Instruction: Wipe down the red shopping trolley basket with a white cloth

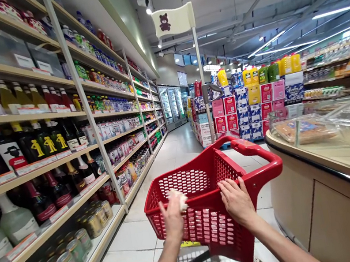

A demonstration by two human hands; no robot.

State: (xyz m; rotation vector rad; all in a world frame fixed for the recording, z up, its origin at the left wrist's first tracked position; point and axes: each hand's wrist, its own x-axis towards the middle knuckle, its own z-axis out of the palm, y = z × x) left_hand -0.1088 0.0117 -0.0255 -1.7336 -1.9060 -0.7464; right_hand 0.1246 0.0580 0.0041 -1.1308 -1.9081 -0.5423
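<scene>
In front of me stands a red plastic shopping cart [211,230] with perforated sides; nothing shows in the part of its basket that I can see. My left hand [174,220] is at the near rim, with a crumpled white cloth [183,199] pinched in its fingers; the hand is slightly blurred. Farther right, my right hand [237,201] grips the same rim, fingers over the top edge and close to the cart's handle [255,153]. A pole with a cream bear flag [173,20] rises behind the handle.
Shelves of bottles and cans [48,159] line the left side. A curved wooden counter [338,206] with clear-covered food stands close on the right. Stacked drink cartons [226,113] are ahead, with glass-door coolers [171,102] farther back. Pale floor tiles [122,256] run between.
</scene>
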